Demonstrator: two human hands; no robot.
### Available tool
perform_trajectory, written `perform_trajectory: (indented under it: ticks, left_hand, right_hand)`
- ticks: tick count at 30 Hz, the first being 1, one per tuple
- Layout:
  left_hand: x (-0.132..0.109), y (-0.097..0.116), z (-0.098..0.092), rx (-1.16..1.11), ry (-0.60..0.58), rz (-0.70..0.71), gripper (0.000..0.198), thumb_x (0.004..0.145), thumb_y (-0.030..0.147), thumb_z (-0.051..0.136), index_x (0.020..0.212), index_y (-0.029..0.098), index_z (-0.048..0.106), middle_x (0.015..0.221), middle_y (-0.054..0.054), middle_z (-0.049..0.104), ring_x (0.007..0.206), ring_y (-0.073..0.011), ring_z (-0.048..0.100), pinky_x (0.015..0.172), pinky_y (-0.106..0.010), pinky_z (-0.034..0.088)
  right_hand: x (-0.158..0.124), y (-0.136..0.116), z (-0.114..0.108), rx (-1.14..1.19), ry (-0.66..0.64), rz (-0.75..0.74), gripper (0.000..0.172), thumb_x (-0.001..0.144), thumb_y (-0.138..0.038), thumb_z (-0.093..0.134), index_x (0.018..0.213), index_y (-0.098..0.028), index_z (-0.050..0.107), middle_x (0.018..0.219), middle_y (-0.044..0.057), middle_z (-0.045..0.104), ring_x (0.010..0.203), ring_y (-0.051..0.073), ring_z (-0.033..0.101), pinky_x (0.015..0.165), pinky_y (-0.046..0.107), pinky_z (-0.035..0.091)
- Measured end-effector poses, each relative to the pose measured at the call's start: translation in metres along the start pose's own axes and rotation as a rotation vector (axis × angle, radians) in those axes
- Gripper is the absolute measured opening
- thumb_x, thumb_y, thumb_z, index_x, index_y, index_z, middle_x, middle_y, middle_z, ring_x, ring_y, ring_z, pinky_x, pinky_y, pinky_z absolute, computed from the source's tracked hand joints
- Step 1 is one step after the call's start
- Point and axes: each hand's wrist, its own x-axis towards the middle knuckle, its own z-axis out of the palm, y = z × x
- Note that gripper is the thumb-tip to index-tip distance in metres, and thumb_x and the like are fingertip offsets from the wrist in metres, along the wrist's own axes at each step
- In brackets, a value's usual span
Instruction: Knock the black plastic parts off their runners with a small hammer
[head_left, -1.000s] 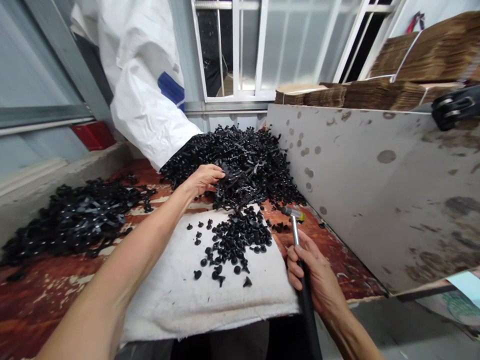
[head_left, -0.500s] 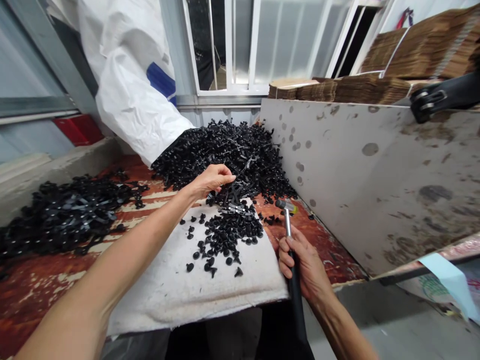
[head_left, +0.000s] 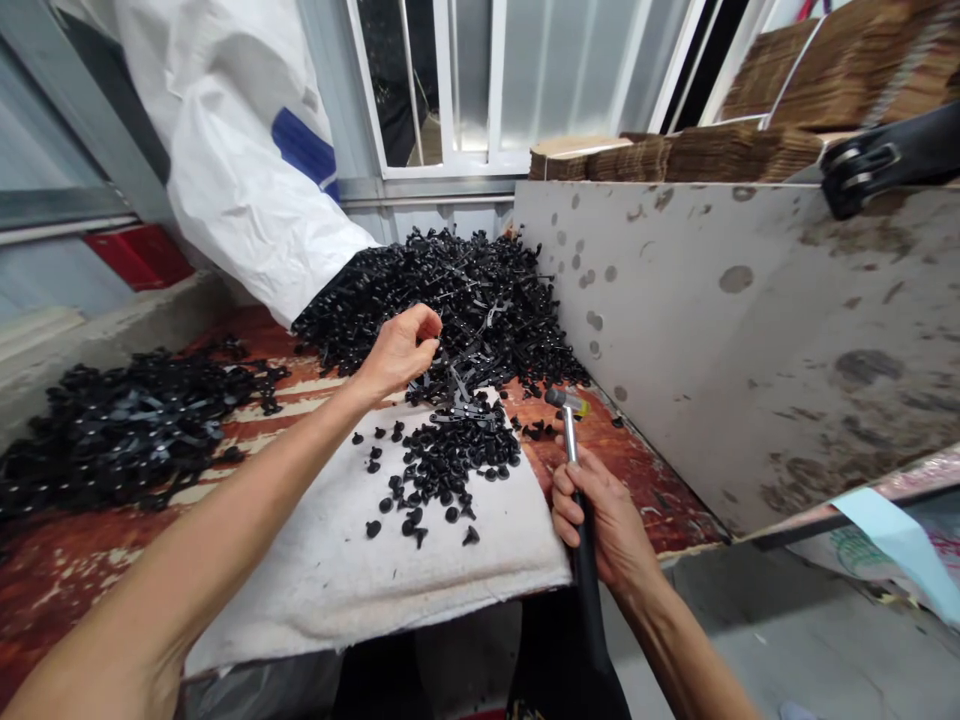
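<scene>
My left hand (head_left: pixel 399 349) reaches over the white cloth (head_left: pixel 352 565) to the near edge of a big heap of black plastic parts (head_left: pixel 457 300), its fingers closed in a pinch on a black strip of parts (head_left: pixel 459 388) that it lifts from the heap. Loose small black clips (head_left: pixel 442 465) lie scattered on the cloth just below that hand. My right hand (head_left: pixel 600 520) is wrapped round the black handle of a small hammer (head_left: pixel 571 440), whose metal head points away from me, just right of the cloth.
A second heap of black strips (head_left: pixel 127 425) lies at the left on the worn red bench (head_left: pixel 645 470). A stained grey board (head_left: pixel 750 330) walls the right side, with stacked cardboard (head_left: pixel 735 150) behind it. A white sack (head_left: pixel 240 160) leans at the back by the window.
My left hand has closed on a strip at the heap's edge and pulled it up and toward me. The hammer hand has barely moved; the view has shifted slightly.
</scene>
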Motion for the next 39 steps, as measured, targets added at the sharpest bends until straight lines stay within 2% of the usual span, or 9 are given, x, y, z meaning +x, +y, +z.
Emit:
perform_trajectory:
  ticks: [7, 11, 16, 21, 25, 28, 32, 35, 39]
  left_hand:
    - [0.001, 0.008, -0.001, -0.286, 0.06, -0.206, 0.01, 0.063, 0.017, 0.062, 0.072, 0.017, 0.059, 0.069, 0.001, 0.062, 0.064, -0.0131, 0.057, 0.056, -0.024, 0.046]
    - [-0.012, 0.027, -0.017, -0.342, 0.069, -0.187, 0.013, 0.06, 0.018, 0.064, 0.073, 0.016, 0.06, 0.072, -0.001, 0.065, 0.067, -0.0138, 0.059, 0.058, -0.024, 0.049]
    - [-0.06, 0.056, -0.029, -0.3, -0.084, -0.105, 0.012, 0.064, 0.016, 0.061, 0.076, 0.016, 0.064, 0.072, 0.0, 0.066, 0.063, -0.0114, 0.056, 0.057, -0.023, 0.044]
    - [-0.12, 0.069, -0.02, -0.371, -0.304, -0.13, 0.014, 0.071, 0.015, 0.056, 0.08, 0.019, 0.066, 0.075, 0.001, 0.065, 0.065, -0.0117, 0.057, 0.059, -0.024, 0.044]
    - [-0.154, 0.065, -0.025, -0.543, -0.053, -0.22, 0.02, 0.072, 0.02, 0.066, 0.092, 0.02, 0.066, 0.092, -0.002, 0.067, 0.089, -0.0162, 0.063, 0.076, -0.027, 0.051]
    - [-0.179, 0.063, -0.033, -0.68, 0.206, -0.471, 0.033, 0.071, 0.034, 0.075, 0.098, 0.02, 0.063, 0.102, -0.004, 0.064, 0.096, -0.019, 0.063, 0.076, -0.029, 0.053]
    - [-0.205, 0.069, -0.033, -0.963, 0.056, -0.824, 0.042, 0.066, 0.045, 0.081, 0.093, 0.016, 0.066, 0.096, -0.006, 0.065, 0.084, -0.0183, 0.063, 0.067, -0.029, 0.054]
    - [-0.212, 0.073, -0.029, -1.107, -0.11, -0.818, 0.04, 0.07, 0.048, 0.078, 0.09, 0.015, 0.07, 0.092, -0.007, 0.067, 0.078, -0.0168, 0.062, 0.063, -0.028, 0.051]
    - [-0.21, 0.065, -0.032, -1.009, -0.045, -0.793, 0.044, 0.07, 0.056, 0.075, 0.085, 0.015, 0.072, 0.077, -0.004, 0.067, 0.072, -0.015, 0.059, 0.062, -0.025, 0.047]
  right_hand:
    - [0.001, 0.0, -0.002, 0.012, -0.015, -0.003, 0.044, 0.064, -0.031, 0.084, 0.097, -0.02, 0.058, 0.056, -0.011, 0.052, 0.036, 0.002, 0.037, 0.026, 0.011, 0.037]
    - [0.0, 0.002, -0.003, -0.043, -0.037, -0.025, 0.044, 0.063, -0.036, 0.085, 0.087, -0.021, 0.052, 0.058, -0.011, 0.054, 0.034, 0.001, 0.035, 0.025, 0.011, 0.035]
    - [-0.014, -0.001, 0.008, -0.232, -0.068, -0.075, 0.045, 0.07, -0.047, 0.08, 0.084, -0.022, 0.046, 0.082, -0.005, 0.066, 0.038, 0.001, 0.042, 0.026, 0.012, 0.036]
    - [-0.03, -0.003, 0.046, -0.327, -0.215, -0.119, 0.041, 0.075, -0.046, 0.076, 0.087, -0.023, 0.044, 0.074, -0.007, 0.065, 0.037, 0.003, 0.046, 0.027, 0.013, 0.037]
    - [-0.04, 0.01, 0.073, -0.278, -0.226, -0.154, 0.036, 0.077, -0.033, 0.074, 0.083, -0.023, 0.04, 0.077, -0.008, 0.066, 0.041, 0.005, 0.052, 0.028, 0.012, 0.038]
    - [-0.046, 0.023, 0.085, -0.227, -0.194, -0.207, 0.033, 0.079, -0.03, 0.072, 0.083, -0.024, 0.04, 0.079, -0.008, 0.066, 0.043, 0.005, 0.054, 0.028, 0.011, 0.04]
    - [-0.05, 0.038, 0.098, -0.161, -0.178, -0.223, 0.034, 0.078, -0.03, 0.073, 0.083, -0.023, 0.041, 0.081, -0.007, 0.066, 0.047, 0.006, 0.059, 0.028, 0.012, 0.042]
    - [-0.052, 0.046, 0.107, -0.141, -0.191, -0.204, 0.035, 0.077, -0.031, 0.074, 0.082, -0.023, 0.041, 0.081, -0.006, 0.067, 0.049, 0.007, 0.062, 0.028, 0.012, 0.042]
    - [-0.057, 0.052, 0.11, -0.153, -0.209, -0.146, 0.035, 0.077, -0.028, 0.074, 0.083, -0.023, 0.04, 0.082, -0.006, 0.069, 0.048, 0.008, 0.062, 0.028, 0.012, 0.042]
